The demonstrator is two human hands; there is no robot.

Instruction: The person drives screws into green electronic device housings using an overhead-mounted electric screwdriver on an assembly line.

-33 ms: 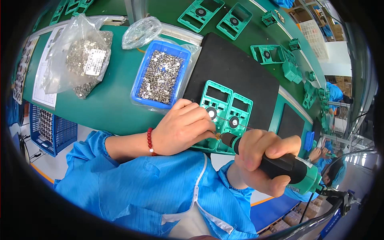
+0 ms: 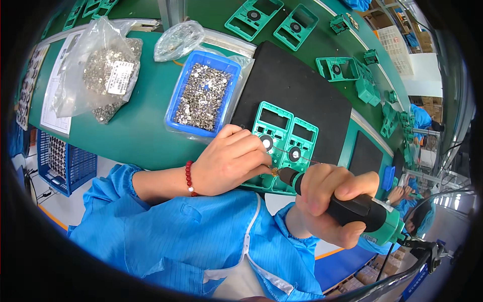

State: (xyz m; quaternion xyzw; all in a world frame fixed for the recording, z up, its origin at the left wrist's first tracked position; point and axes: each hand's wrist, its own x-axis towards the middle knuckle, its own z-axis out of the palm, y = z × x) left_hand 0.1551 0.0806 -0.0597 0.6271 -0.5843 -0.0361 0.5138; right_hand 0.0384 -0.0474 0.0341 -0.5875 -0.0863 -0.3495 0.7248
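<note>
Green table (image 2: pixel 141 143): Nothing on it had clearly shifted since the earlier picture, which suggested the work was being held at one spot. Its near edge curved left from the black mat, close to the blue smock (image 2: pixel 166 221).
Black mat (image 2: pixel 309 83): Its surface stretched beyond the cases, leaving room to move there.
Green cases (image 2: pixel 289 132): Two lay open, side by side, at the mat's near end.
Blue tub (image 2: pixel 176 95): It stood just left of the mat and narrowed the room there.
Power screwdriver (image 2: pixel 359 209): It pointed leftward over the mat's near end.
Right hand (image 2: pixel 332 194): It was wrapped around the screwdriver.
Left hand (image 2: pixel 234 161): Its fingers bent together by the mat's near end; their exact hold could not be told.
Brassy piece (image 2: pixel 274 171): It sat between left fingertips and screwdriver nose.
</note>
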